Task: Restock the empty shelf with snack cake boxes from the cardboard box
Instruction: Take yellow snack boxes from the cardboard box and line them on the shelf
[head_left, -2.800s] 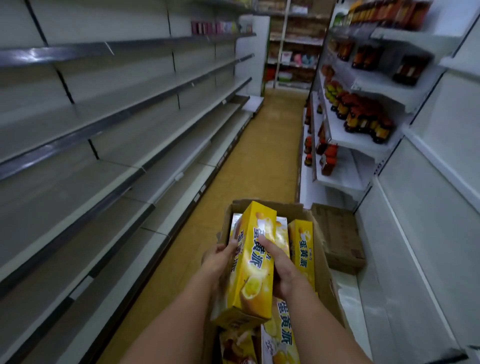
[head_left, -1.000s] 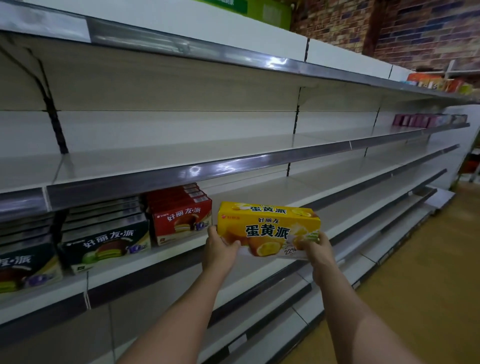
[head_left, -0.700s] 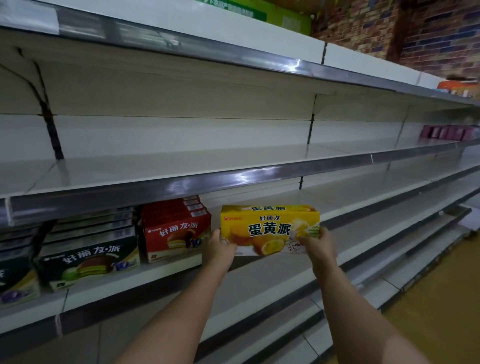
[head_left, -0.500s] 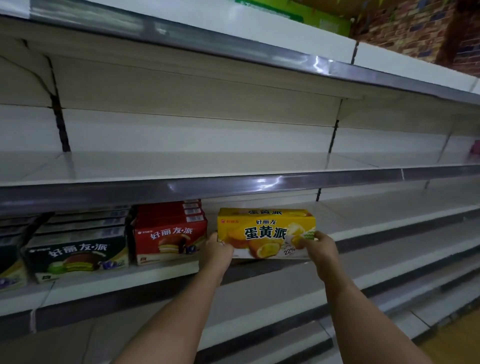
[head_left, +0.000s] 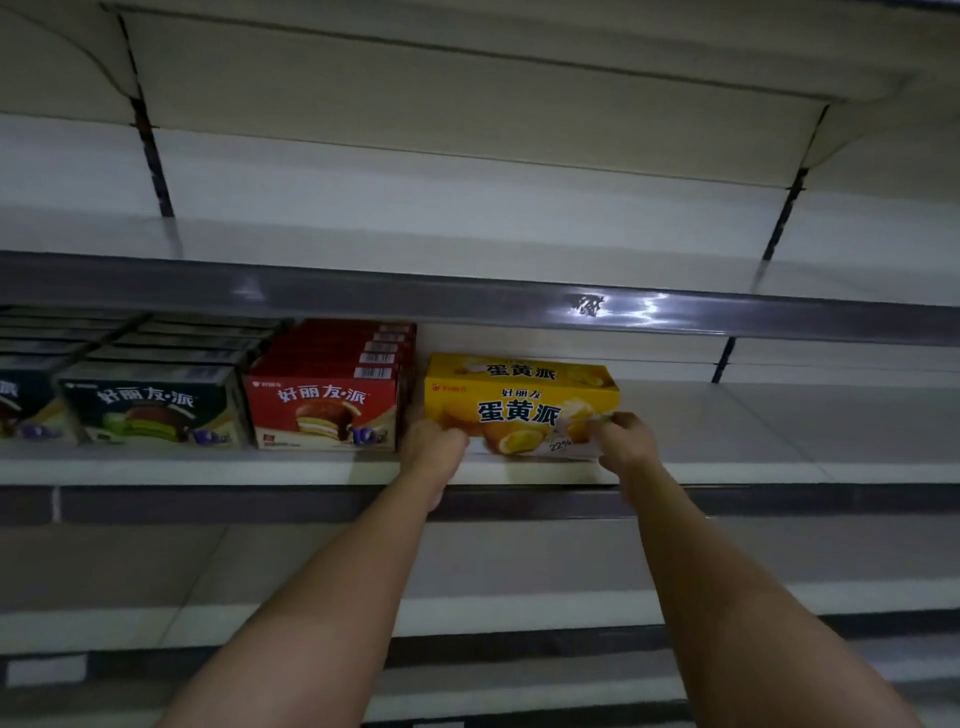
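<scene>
A yellow snack cake box (head_left: 519, 405) lies lengthwise on the white shelf (head_left: 727, 431), its front face toward me, just right of a row of red boxes. My left hand (head_left: 434, 449) grips its lower left corner. My right hand (head_left: 621, 441) grips its lower right corner. The box's front bottom edge sits near the shelf's front lip. The cardboard box is out of view.
Red snack boxes (head_left: 324, 402) stand in a row left of the yellow box, with dark green boxes (head_left: 150, 402) further left. A grey shelf rail (head_left: 467, 301) runs close above the boxes. The shelf to the right of the yellow box is bare, as are the shelves below.
Both hands carried the yellow box from the carton up to the shelf and moved it forward onto the board beside the red boxes. The view has closed in on the shelf.
</scene>
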